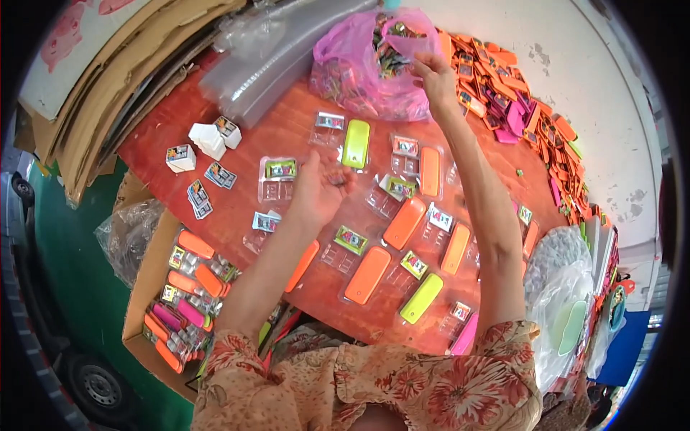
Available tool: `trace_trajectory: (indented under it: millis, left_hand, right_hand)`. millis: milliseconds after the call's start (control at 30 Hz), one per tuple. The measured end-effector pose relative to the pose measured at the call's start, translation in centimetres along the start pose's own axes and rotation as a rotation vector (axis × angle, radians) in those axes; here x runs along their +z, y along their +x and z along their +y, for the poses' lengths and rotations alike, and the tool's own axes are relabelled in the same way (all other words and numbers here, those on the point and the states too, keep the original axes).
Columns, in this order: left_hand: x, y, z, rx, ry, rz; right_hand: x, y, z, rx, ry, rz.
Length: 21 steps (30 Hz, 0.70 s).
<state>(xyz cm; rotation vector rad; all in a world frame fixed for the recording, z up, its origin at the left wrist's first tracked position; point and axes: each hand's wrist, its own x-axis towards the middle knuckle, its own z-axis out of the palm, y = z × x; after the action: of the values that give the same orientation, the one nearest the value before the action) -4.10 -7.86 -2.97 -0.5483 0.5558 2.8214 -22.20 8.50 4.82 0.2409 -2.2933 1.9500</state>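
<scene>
My left hand [320,188] is over the middle of the table, palm turned up and fingers curled round something small and dark that I cannot make out. Beside it lie a clear blister tray [277,179] with a green packet and a lime-green case [356,144] in its own tray. My right hand [436,80] is at the right rim of a pink plastic bag [338,54], its fingers drawn together; what they grip, if anything, is hidden. Inside the bag's mouth are many small multicoloured pieces [392,54].
Trays with orange cases [368,276] and small packets cover the red table [165,115]. Orange and magenta plastic parts [496,86] heap along the right wall. Small card stacks [208,140] lie left, near clear plastic sheeting [266,72]. A carton [136,309] of filled packs stands lower left.
</scene>
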Motion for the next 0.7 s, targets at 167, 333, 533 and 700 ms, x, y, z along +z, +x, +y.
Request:
trace_trajectory:
  millis: [167, 333, 533, 700]
  left_hand:
    - [6.7, 2.2, 3.4, 0.387, 0.444, -0.094]
    - [15.5, 9.0, 5.8, 1.218, 1.14, -0.475]
    - [13.4, 18.0, 5.8, 1.349, 2.12, -0.031]
    - [9.7, 11.0, 0.2, 1.832, 1.72, -0.37]
  right_hand:
    - [-1.9, -5.0, -2.1, -0.093, 0.008, -0.198]
    - [-8.6, -10.7, -2.8, 0.014, -0.099, -0.111]
    - [-12.9, -19.3, -0.1, 0.018, -0.311, -0.103]
    - [-8.6, -19.2, 2.4, -0.415, -0.806, -0.232]
